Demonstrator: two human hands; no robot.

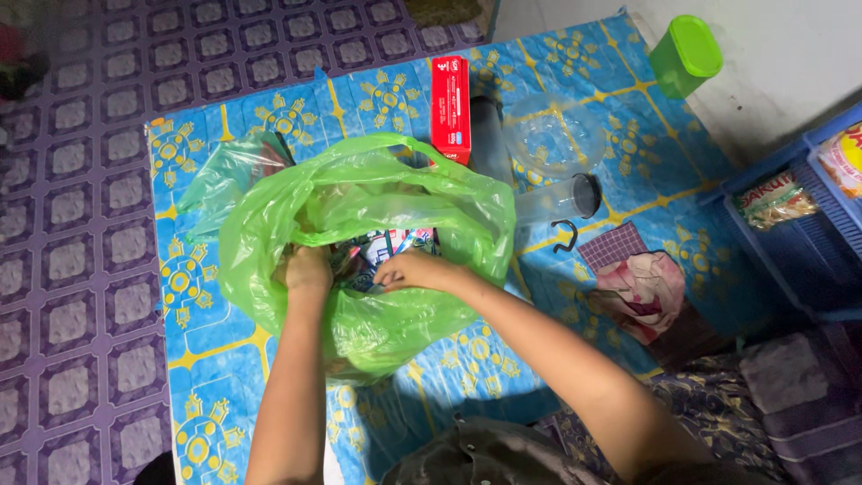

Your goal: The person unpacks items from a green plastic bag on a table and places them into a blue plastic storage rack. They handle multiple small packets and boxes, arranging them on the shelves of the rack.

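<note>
The green plastic bag (359,224) on the blue mat (215,350) is entered by both hands; left hand (308,269) clenched, right hand (409,269) pinching packets (382,247), so contents are reached

single head cam, we look steeply down from above our own arms, close in on both hands at frame centre; mat beyond them, floor tiles to their left.

Purple patterned floor (81,180), blue floral mat (206,341), pale wall (790,54).
</note>
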